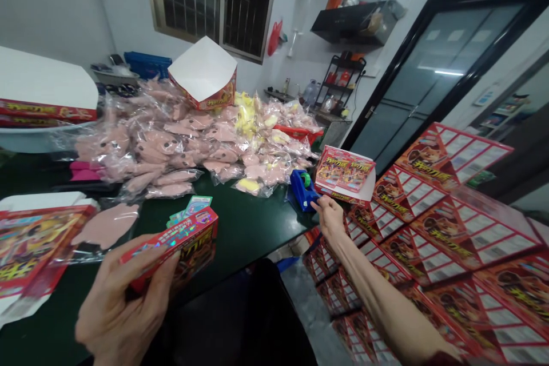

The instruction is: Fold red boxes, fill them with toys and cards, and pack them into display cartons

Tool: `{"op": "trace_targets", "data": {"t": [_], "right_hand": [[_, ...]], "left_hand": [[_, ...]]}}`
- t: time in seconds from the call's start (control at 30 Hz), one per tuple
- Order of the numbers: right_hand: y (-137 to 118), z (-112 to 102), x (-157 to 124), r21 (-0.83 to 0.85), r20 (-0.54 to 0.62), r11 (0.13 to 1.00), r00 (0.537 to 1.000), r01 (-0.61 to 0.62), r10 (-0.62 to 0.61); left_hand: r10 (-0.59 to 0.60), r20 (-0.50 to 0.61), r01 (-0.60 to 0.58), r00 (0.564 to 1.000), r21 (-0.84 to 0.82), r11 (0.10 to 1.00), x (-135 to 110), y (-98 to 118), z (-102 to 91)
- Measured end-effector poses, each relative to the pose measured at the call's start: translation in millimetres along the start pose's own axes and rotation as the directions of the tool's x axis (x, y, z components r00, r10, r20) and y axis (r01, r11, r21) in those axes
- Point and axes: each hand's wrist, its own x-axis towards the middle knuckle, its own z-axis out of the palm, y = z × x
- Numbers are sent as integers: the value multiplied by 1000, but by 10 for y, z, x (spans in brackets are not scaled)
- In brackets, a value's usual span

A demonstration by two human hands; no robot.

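Observation:
My left hand (122, 309) is closed around a red printed box (180, 243) held low over the dark green table (253, 223). My right hand (328, 214) reaches out to the table's right edge, its fingers pinched at the blue tape dispenser (302, 189). Just beyond that hand a red box (345, 174) lies on top of a stack. What the right fingers grip is too small to make out.
A big heap of bagged pink and yellow toys (193, 143) covers the far table. An open box (206, 77) sits on the heap. Stacks of red boxes (450, 229) fill the right. Flattened cartons (30, 246) lie at left. Cards (191, 209) lie mid-table.

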Motion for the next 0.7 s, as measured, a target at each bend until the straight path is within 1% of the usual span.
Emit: {"op": "trace_targets", "data": {"t": [0.07,0.17,0.27,0.37,0.47,0.57,0.63,0.7], "right_hand": [[133,-3,-17,13,-8,1000,1000,13,-13],[309,10,2,-20,-8,1000,1000,7,-7],[412,-1,67,-89,9,996,1000,9,-8],[416,-46,138,-181,43,982,998,51,-44],[333,-93,134,-283,75,946,987,156,-140],[212,-105,-42,-353,117,888,955,295,-271],[133,-83,-283,-362,170,848,922,386,-348],[50,-34,-604,-329,264,820,879,468,-396]], "left_hand": [[-2,-24,1,1000,-23,1000,6,-1,16],[48,-70,-51,996,-36,998,50,34,48],[90,-61,-92,994,-32,995,105,97,69],[97,-71,-100,993,-39,994,140,145,80],[83,-89,-88,993,-61,994,144,138,87],[72,-85,-78,994,-69,995,125,101,90],[73,-77,-81,994,-102,992,105,96,79],[59,-60,-67,996,-152,986,85,113,59]]}}
